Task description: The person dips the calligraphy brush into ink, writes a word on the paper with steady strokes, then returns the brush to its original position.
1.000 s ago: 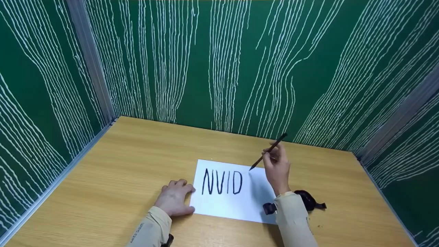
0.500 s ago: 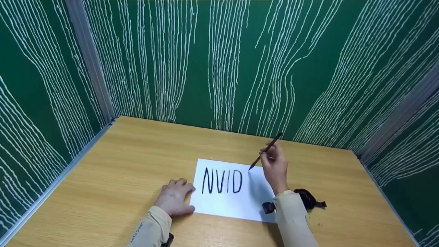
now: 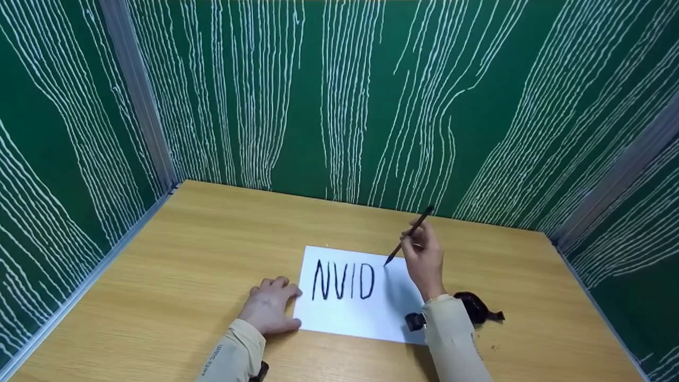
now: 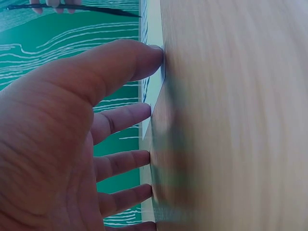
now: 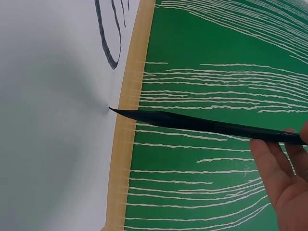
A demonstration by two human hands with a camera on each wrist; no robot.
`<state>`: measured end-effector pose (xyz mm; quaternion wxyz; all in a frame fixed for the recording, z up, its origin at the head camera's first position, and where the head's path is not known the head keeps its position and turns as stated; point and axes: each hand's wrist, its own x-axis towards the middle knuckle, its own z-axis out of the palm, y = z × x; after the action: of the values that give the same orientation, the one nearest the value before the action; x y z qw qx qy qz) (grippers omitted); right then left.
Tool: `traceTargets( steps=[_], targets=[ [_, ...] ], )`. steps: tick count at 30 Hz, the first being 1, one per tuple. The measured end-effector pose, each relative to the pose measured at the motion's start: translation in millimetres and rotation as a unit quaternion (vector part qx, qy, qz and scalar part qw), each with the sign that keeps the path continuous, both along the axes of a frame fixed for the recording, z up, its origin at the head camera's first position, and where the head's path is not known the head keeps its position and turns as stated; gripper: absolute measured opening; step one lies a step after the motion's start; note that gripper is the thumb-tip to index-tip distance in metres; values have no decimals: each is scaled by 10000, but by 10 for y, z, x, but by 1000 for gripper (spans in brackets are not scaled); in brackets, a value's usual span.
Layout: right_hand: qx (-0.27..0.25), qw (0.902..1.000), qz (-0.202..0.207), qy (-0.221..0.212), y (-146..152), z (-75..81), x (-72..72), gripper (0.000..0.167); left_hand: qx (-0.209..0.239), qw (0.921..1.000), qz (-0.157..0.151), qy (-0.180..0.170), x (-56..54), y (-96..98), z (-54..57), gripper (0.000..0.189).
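A white sheet of paper point(image 3: 339, 317) lies on the table with the black letters "NVID" point(image 3: 344, 281) across its upper left. My right hand point(image 3: 424, 260) pinches a slim dark ink brush point(image 3: 409, 234), slanted with its handle end up and to the right. In the right wrist view the pointed brush tip point(image 5: 115, 110) is right at the paper's surface, just past the D and close to the far edge. My left hand point(image 3: 269, 306) rests with fingers spread at the paper's left edge. In the left wrist view its thumb point(image 4: 130, 60) lies at the paper's corner.
A shiny black dish point(image 3: 473, 306) with a short handle stands right of the paper, partly behind the right sleeve. The wooden table point(image 3: 223, 228) is enclosed by green walls point(image 3: 302, 116) with white wavy lines. Small dark specks point(image 3: 495, 347) dot the wood near the dish.
The right hand and brush have shifted slightly left, with the brush handle leaning a little less to the right. The left hand and the letters look the same.
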<state>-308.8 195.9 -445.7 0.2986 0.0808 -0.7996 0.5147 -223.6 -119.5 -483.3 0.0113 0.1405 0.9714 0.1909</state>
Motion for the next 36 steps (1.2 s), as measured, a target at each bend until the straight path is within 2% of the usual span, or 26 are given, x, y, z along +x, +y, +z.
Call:
traceTargets(
  steps=[13, 25, 32, 36],
  targets=[
    [7, 10000, -27, -12, -4, 4, 1, 26, -57, 9998, 76, -147, 5, 8, 11, 55],
    [117, 9998, -114, -146, -9, -13, -4, 28, -35, 9998, 74, -166, 0, 8, 15, 56],
    [22, 9996, -81, -284, -12, 2, 17, 28, -39, 10000, -18, 14, -13, -7, -6, 54],
    [66, 9993, -117, -357, -12, 7, 17, 29, -42, 10000, 1, -57, -15, -4, -12, 55]
  ],
)
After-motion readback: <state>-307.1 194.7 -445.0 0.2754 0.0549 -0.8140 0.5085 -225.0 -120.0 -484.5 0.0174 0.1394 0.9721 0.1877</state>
